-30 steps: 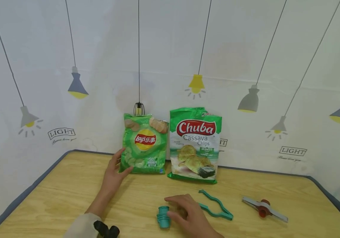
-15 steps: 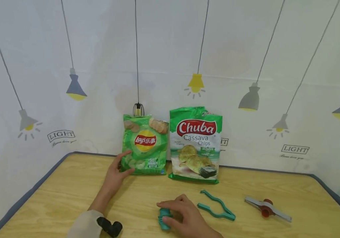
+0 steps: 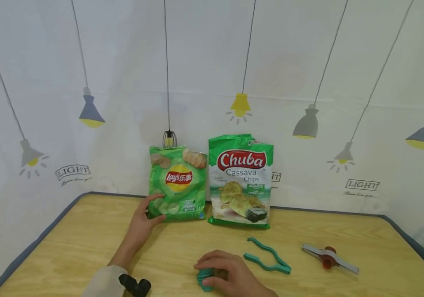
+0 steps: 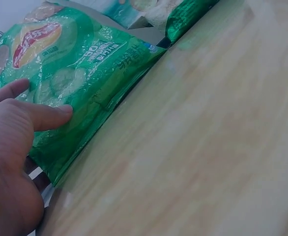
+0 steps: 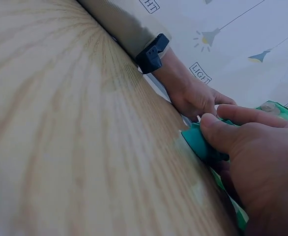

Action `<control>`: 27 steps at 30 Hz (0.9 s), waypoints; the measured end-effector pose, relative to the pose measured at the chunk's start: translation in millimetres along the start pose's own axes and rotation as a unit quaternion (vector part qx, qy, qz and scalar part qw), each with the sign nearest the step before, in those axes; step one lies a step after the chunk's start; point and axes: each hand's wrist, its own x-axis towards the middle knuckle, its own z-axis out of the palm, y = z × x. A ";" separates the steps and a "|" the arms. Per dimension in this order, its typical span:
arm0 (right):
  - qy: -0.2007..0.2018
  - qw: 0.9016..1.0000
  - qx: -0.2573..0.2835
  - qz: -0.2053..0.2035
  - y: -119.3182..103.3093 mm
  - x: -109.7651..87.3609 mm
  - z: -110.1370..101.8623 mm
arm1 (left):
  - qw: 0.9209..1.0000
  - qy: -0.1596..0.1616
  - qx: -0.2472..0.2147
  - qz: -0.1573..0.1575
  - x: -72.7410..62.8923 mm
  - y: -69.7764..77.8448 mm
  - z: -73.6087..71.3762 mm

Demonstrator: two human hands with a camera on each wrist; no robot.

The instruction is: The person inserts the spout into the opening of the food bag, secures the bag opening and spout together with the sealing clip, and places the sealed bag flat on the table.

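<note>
My left hand (image 3: pixel 141 222) rests at the lower left of the green Lay's chip bag (image 3: pixel 177 185). In the left wrist view, its thumb and one finger lie fairly straight on the bag's front; the other fingers are hidden. Low in the middle, my right hand (image 3: pixel 230 274) pinches a short teal ribbed spout-like piece (image 3: pixel 205 280) between thumb and fingers. In the right wrist view, the teal piece (image 5: pixel 197 140) is partly covered by the thumb. A teal hinged bag clip (image 3: pixel 276 262), spread open, lies just right of this hand.
Beside the Lay's bag a Chuba cassava chip bag (image 3: pixel 239 181) leans upright against the lamp-print wall sheet (image 3: pixel 293 62). A grey clip with a red-brown spout (image 3: pixel 329 259) lies at the right on the wooden table (image 3: pixel 308 231).
The right hand has moved left onto the teal spout-like piece and closed thumb and fingers around it. The left index finger has shifted from the bag's edge onto its front.
</note>
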 end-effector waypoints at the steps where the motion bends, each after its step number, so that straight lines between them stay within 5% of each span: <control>1: 0.002 1.000 0.007 -0.008 0.4 -0.2 0.3 | 1.000 -0.002 0.000 0.003 -0.6 2.5 0.0; 7: 0.022 0.999 -0.001 -0.031 -3.3 0.6 -0.4 | 1.000 -0.014 -0.012 -0.002 -0.8 6.3 0.1; 13: 0.045 0.999 0.023 0.021 -5.3 -1.5 -1.5 | 1.000 -0.020 -0.021 -0.006 -0.4 4.7 -0.5; 20: 0.083 0.992 0.071 0.070 -7.7 -4.0 -2.2 | 1.000 -0.021 -0.018 -0.009 8.0 -25.0 1.8; 27: 0.109 0.987 0.075 0.089 -7.1 -4.1 -1.9 | 0.999 -0.031 -0.015 -0.006 7.9 -32.4 0.6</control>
